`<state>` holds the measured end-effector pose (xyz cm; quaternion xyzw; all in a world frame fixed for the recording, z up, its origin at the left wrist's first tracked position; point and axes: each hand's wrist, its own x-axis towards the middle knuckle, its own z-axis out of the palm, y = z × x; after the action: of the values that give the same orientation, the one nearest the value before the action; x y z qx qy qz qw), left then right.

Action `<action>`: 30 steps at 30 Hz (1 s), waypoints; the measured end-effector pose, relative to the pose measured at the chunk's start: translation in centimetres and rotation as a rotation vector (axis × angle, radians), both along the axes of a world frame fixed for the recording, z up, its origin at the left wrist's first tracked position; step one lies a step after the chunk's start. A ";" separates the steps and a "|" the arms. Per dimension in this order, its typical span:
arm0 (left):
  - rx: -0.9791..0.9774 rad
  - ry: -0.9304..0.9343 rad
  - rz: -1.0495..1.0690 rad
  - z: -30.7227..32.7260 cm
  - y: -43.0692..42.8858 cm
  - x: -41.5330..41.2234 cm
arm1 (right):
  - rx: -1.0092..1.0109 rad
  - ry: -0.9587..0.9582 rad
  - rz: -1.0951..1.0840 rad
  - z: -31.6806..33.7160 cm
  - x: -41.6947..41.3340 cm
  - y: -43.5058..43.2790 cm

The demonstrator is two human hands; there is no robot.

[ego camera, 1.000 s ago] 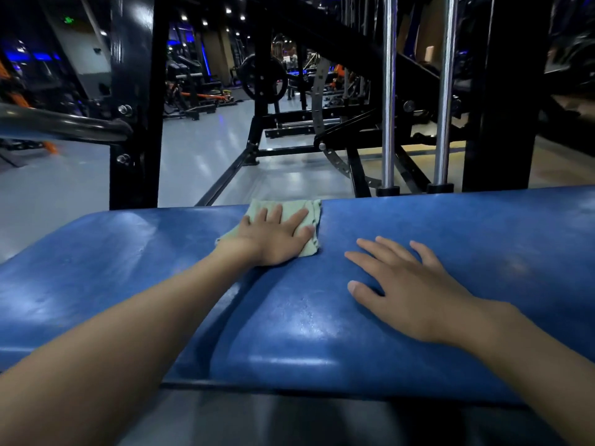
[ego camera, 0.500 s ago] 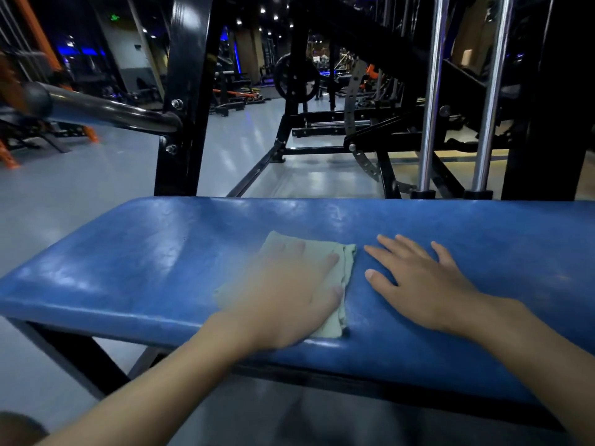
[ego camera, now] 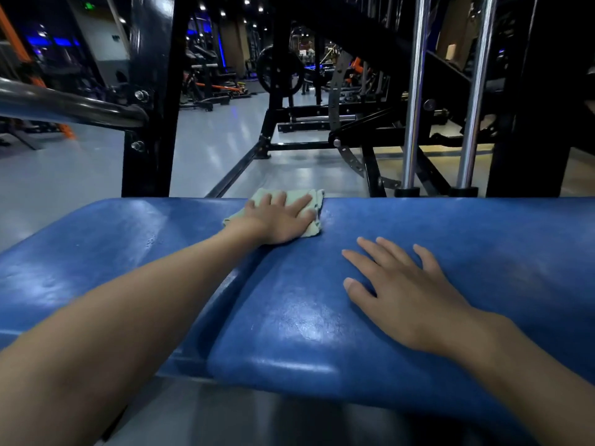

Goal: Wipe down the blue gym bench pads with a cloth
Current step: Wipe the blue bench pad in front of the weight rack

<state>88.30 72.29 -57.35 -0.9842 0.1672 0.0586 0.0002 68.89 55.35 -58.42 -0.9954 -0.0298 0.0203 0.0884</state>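
A grey, shiny floor [ego camera: 64,175] is seen behind the bench. Two blue bench pads are laid side by side, with a dark gap between them. The left pad [ego camera: 96,252] and the right pad [ego camera: 306,317] are covered in smooth, glossy stuff like leather, with fine wrinkles and bright spots of light. Their edges are rounded and puffy.

Behind the pads, a thick black metal post [ego camera: 151,123] is stood upright, with round bolts on it. A round dark bar [ego camera: 64,106] is joined to its left side. Two thin, shiny silver rods [ego camera: 415,91] are stood upright on the right. A black round weight plate [ego camera: 280,72] is seen far back.

The right hand [ego camera: 409,294] is laid flat on the right pad, with fingers spread and straight; nothing is held.

The left hand [ego camera: 277,220] is pressed flat on the cloth [ego camera: 310,228], with fingers straight, not curled round it. The cloth is pale green, soft and folded. It is set at the far edge of the bench, right at the gap between the pads.
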 end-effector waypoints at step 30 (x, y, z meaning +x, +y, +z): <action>0.010 0.018 -0.007 0.1 1.4 0.9 | -0.005 0.001 0.035 0.1 1.5 2.0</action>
<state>89.19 73.64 -57.26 -0.9831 0.1701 0.0680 0.0038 70.40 57.35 -58.36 -0.9950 -0.0469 0.0225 0.0853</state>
